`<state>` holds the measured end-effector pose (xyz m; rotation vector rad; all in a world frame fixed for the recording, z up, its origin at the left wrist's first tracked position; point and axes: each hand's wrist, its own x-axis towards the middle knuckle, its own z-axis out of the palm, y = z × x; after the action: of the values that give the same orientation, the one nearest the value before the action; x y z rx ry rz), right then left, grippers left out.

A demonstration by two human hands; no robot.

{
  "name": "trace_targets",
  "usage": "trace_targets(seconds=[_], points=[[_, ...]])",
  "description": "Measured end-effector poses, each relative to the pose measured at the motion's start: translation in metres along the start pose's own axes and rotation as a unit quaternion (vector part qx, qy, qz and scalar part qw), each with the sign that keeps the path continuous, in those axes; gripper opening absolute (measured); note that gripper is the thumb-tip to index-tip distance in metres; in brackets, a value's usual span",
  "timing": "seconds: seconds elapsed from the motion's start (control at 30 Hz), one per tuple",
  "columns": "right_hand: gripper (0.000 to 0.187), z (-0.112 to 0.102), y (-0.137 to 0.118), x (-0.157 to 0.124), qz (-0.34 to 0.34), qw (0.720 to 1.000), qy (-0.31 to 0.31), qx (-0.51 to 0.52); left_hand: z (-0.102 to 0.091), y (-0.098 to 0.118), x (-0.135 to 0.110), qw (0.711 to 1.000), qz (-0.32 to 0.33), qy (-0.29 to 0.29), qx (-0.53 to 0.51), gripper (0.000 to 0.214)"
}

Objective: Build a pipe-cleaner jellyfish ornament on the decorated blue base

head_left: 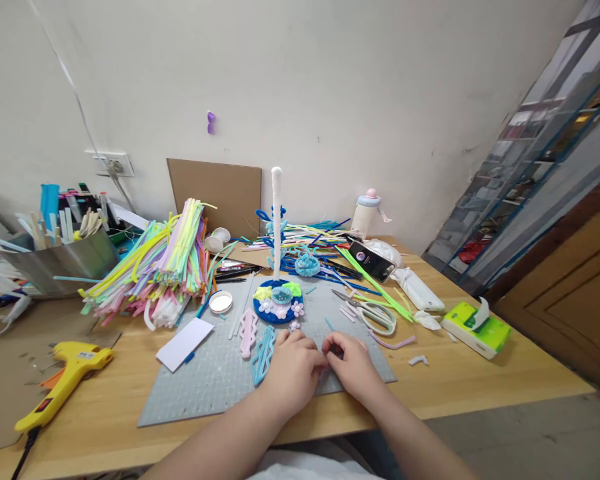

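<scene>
My left hand (294, 367) and my right hand (351, 363) rest together on the grey cutting mat (200, 393), fingers curled and pinched on something small between them that I cannot make out. Just beyond them stands a blue round base (278, 308) with small pipe-cleaner flowers and a tall white fuzzy post (277, 220). A pink pipe-cleaner leaf (248, 332) and a blue one (264, 353) lie left of my left hand. Scissors (375, 315) lie to the right of the base.
A big pile of coloured pipe cleaners (155, 267) sits at the left. A yellow glue gun (63, 383) lies near the front left edge. A phone (371, 260), a green tissue pack (476, 328), a metal tool holder (63, 257) and a white card (185, 343) are around.
</scene>
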<state>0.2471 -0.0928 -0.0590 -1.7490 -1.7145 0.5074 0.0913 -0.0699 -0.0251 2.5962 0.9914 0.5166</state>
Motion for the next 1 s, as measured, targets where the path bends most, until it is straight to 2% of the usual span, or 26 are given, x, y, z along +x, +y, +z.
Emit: trace_targets(seconds=[0.1,0.2,0.47,0.53,0.63,0.73,0.8,0.9,1.0], points=[[0.015,-0.003,0.000,-0.001,0.001,0.999,-0.002,0.034,0.000,-0.001,0.000,1.000,-0.003,-0.004,0.015,0.019],[0.014,-0.011,0.000,-0.006,-0.030,0.998,-0.007,0.056,-0.001,-0.002,0.000,1.000,-0.020,-0.005,0.017,0.017],[0.015,-0.029,-0.005,-0.010,-0.071,0.992,-0.082,-0.065,-0.004,-0.002,0.002,0.998,-0.056,-0.026,-0.032,0.018],[0.013,-0.034,-0.008,-0.005,-0.085,0.987,-0.102,-0.091,-0.010,-0.007,0.001,0.993,-0.094,0.000,-0.068,0.017],[0.010,-0.042,-0.014,0.005,-0.107,0.974,-0.148,-0.132,-0.029,-0.016,-0.003,0.977,-0.171,0.080,-0.101,0.018],[0.009,-0.049,-0.022,0.016,-0.144,0.958,-0.182,-0.169,-0.046,-0.021,-0.014,0.972,-0.194,0.106,-0.086,0.017],[0.009,-0.051,-0.026,0.023,-0.178,0.945,-0.200,-0.186,-0.049,-0.019,-0.023,0.976,-0.195,0.073,-0.066,0.014],[0.009,-0.052,-0.029,0.033,-0.221,0.925,-0.236,-0.200,-0.042,-0.014,-0.035,0.981,-0.191,0.003,-0.032,0.011],[0.010,-0.051,-0.029,0.043,-0.245,0.910,-0.267,-0.200,-0.030,-0.010,-0.042,0.981,-0.193,-0.018,0.016,0.016]])
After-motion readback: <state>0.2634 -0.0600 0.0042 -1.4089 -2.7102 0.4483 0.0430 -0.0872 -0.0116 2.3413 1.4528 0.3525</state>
